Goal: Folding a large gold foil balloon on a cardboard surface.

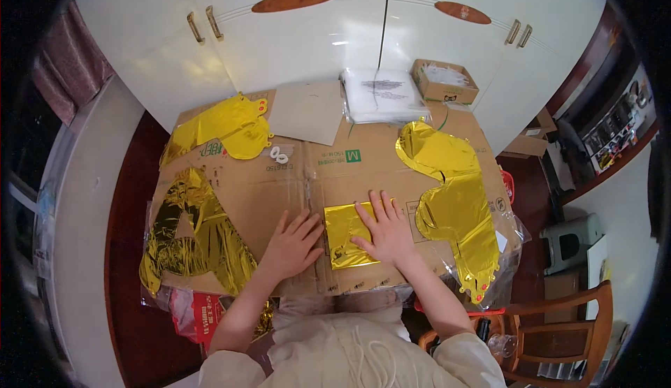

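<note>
Flat on the cardboard-covered table, a folded gold foil balloon [340, 224] makes a rough square in front of me. My right hand [386, 231] presses on its right part with fingers spread. Just left of it, my left hand [292, 246] lies on the cardboard [241, 203], its fingers apart and nothing held. A larger unfolded gold foil balloon [458, 206] stretches along the right side. Another gold foil balloon, shaped like a letter A [203, 234], lies at the left near edge. One more gold foil piece [224, 129] rests at the far left.
At the back stand a stack of clear plastic bags [384, 94] and a small cardboard box [447, 84] with translucent items inside. A grey board [306, 112] and small white rings [279, 155] lie left of them. White cabinets [300, 46] rise behind; a wooden chair [559, 332] stands at right.
</note>
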### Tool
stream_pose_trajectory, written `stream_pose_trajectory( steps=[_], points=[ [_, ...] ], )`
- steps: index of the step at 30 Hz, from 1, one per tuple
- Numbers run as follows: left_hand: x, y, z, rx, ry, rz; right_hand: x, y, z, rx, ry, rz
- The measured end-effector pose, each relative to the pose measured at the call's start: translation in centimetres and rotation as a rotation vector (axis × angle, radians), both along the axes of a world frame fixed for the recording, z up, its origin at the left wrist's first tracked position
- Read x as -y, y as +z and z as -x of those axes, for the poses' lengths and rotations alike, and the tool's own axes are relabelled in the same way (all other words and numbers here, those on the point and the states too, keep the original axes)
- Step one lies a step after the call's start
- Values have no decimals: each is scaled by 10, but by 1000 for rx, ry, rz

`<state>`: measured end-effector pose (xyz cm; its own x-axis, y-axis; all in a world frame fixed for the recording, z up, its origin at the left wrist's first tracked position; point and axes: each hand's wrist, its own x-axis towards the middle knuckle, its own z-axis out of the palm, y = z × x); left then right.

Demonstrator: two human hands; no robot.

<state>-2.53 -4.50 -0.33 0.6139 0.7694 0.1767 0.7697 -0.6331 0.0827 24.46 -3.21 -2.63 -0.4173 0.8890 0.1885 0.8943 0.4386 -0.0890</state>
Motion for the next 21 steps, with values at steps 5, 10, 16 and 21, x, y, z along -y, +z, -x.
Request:
stream_pose_trajectory(
  steps=[5, 10, 16, 21],
  points=[
    [4, -7, -5, 32, -33, 17, 1, 2, 1, 30, -16, 5],
    [6, -5, -4, 24, -47, 54, 3, 4, 5, 35, -40, 21],
    [7, -6, -3, 90, -71, 112, 5, 7, 8, 66, 13, -15],
    [-1, -11, 1, 166, -106, 176, 5, 6, 7, 47, 22, -11]
  ],
)
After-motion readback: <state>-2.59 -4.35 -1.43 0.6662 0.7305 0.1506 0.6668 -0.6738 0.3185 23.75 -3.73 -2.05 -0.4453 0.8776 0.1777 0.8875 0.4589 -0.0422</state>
